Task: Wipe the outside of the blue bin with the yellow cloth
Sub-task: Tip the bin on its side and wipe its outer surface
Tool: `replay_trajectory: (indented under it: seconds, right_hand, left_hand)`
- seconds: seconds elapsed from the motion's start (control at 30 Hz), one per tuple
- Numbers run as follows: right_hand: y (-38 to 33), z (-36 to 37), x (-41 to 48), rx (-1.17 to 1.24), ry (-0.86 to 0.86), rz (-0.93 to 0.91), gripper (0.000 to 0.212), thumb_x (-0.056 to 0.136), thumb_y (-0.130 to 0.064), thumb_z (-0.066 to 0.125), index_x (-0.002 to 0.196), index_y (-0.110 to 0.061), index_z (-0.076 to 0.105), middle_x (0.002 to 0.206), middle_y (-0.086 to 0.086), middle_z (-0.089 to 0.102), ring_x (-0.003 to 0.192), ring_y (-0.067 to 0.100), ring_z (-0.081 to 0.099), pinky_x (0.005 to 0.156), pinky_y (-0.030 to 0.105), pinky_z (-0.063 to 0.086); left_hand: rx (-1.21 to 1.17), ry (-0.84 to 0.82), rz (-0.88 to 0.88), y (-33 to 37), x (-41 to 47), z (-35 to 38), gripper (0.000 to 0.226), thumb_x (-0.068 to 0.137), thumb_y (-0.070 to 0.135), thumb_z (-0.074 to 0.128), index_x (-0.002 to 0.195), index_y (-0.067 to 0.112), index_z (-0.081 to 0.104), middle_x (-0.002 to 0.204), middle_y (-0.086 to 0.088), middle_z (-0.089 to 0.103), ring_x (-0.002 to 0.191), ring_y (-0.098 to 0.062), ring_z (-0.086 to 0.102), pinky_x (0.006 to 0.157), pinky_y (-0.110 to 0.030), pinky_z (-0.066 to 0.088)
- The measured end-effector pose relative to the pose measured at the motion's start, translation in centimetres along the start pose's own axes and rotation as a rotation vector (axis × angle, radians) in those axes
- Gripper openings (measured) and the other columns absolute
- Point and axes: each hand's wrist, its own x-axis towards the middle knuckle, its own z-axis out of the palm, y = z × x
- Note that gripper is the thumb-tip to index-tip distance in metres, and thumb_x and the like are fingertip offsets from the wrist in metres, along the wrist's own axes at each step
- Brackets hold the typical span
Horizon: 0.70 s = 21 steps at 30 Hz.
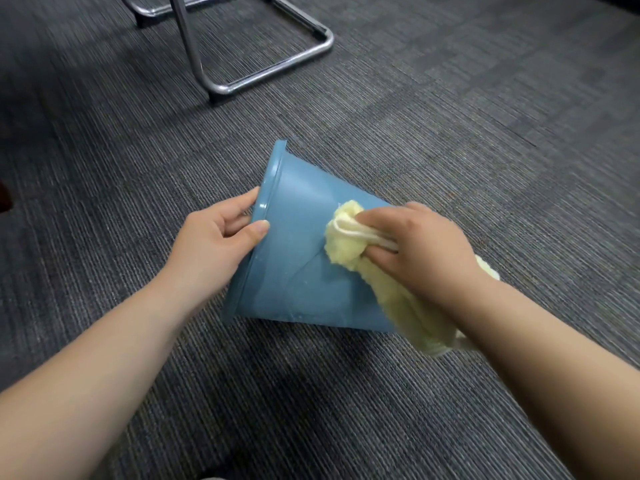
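I am in the middle of the wiping step. The blue tapered plastic bin (pixel 294 271) lies on its side on the grey ribbed carpet (pixel 450 133) in front of me. Its rimmed mouth points left and its narrower base points right, under my right arm.

My left hand (pixel 214 237) grips the rim: the thumb lies on the outside wall and the fingers curl over the lip into the opening, which steadies the bin. My right hand (pixel 422 251) is clenched round the fluffy yellow cloth (pixel 346 244). It presses a bunched wad against the upper side wall, about midway along it. The rest of the cloth trails under my wrist towards the base.

I judge that only the upward face is within reach now. The next move calls for long strokes along this panel from base to rim. After that my left hand should roll the bin so the faces against the carpet come up. The wad is tight, so spreading the cloth flatter would cover more wall per pass. The bin may slide or roll if I press hard, so the rim grip matters.

The mouth faces away from my view, so I cannot tell whether anything is inside. Beyond the bin stands a chrome tubular chair frame (pixel 221 87), well apart from it.
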Motion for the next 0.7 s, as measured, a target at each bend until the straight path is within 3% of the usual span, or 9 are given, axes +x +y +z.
replay_trajectory:
  seconds: [0.07, 0.17, 0.33, 0.43, 0.57, 0.7]
  right_hand:
    - [0.7, 0.1, 0.1, -0.007, 0.058, 0.059, 0.025, 0.077, -0.023, 0.058, 0.102, -0.024, 0.059, 0.098, -0.002, 0.066, 0.079, 0.018, 0.04, 0.061, 0.03, 0.03]
    - [0.1, 0.7, -0.5, 0.004, 0.035, -0.024, 0.024, 0.074, -0.02, 0.06, 0.099, -0.023, 0.06, 0.097, -0.003, 0.067, 0.079, 0.022, 0.043, 0.06, 0.031, 0.031]
    - [-0.9, 1.2, -0.7, 0.011, -0.048, -0.13, 0.027, 0.073, -0.022, 0.06, 0.099, -0.026, 0.059, 0.098, -0.008, 0.067, 0.083, 0.023, 0.048, 0.061, 0.031, 0.036]
    - [0.6, 0.7, 0.0, -0.017, 0.033, -0.033, 0.027, 0.076, -0.024, 0.058, 0.103, -0.023, 0.058, 0.101, -0.002, 0.067, 0.088, 0.025, 0.048, 0.061, 0.03, 0.03]
    - [2.2, -0.1, 0.1, -0.024, 0.088, 0.12, 0.024, 0.077, -0.024, 0.057, 0.102, -0.022, 0.058, 0.097, 0.001, 0.066, 0.085, 0.022, 0.044, 0.064, 0.032, 0.034]
    - [1.1, 0.3, -1.0, -0.014, -0.026, -0.013, 0.025, 0.074, -0.024, 0.057, 0.099, -0.026, 0.059, 0.092, -0.002, 0.067, 0.081, 0.02, 0.045, 0.06, 0.029, 0.026]
  left_hand:
    - [-0.002, 0.008, 0.002, -0.1, 0.0, 0.0, 0.042, 0.083, 0.005, 0.053, 0.095, 0.045, 0.055, 0.074, 0.035, 0.064, 0.077, 0.013, 0.061, 0.067, -0.007, 0.049]
    - [-0.006, 0.031, -0.006, -0.3, 0.0, -0.3, 0.042, 0.082, 0.005, 0.055, 0.096, 0.045, 0.056, 0.082, 0.025, 0.068, 0.081, 0.012, 0.061, 0.068, -0.007, 0.049]
    - [0.0, 0.018, -0.013, -0.4, 0.0, -0.5, 0.042, 0.084, 0.005, 0.053, 0.097, 0.045, 0.057, 0.073, 0.034, 0.066, 0.082, 0.011, 0.062, 0.065, -0.007, 0.048]
    - [-0.03, 0.017, -0.018, -0.5, 0.1, -0.3, 0.04, 0.083, 0.006, 0.054, 0.098, 0.042, 0.056, 0.073, 0.031, 0.067, 0.081, 0.009, 0.063, 0.065, -0.008, 0.049]
    - [-0.036, 0.026, -0.014, -0.4, 0.2, -0.1, 0.039, 0.082, 0.005, 0.055, 0.096, 0.042, 0.056, 0.069, 0.031, 0.067, 0.077, 0.01, 0.063, 0.062, -0.007, 0.048]
    - [-0.034, 0.016, -0.012, -0.3, 0.4, -0.3, 0.04, 0.083, 0.004, 0.053, 0.099, 0.04, 0.056, 0.07, 0.031, 0.067, 0.077, 0.009, 0.063, 0.061, -0.007, 0.048]
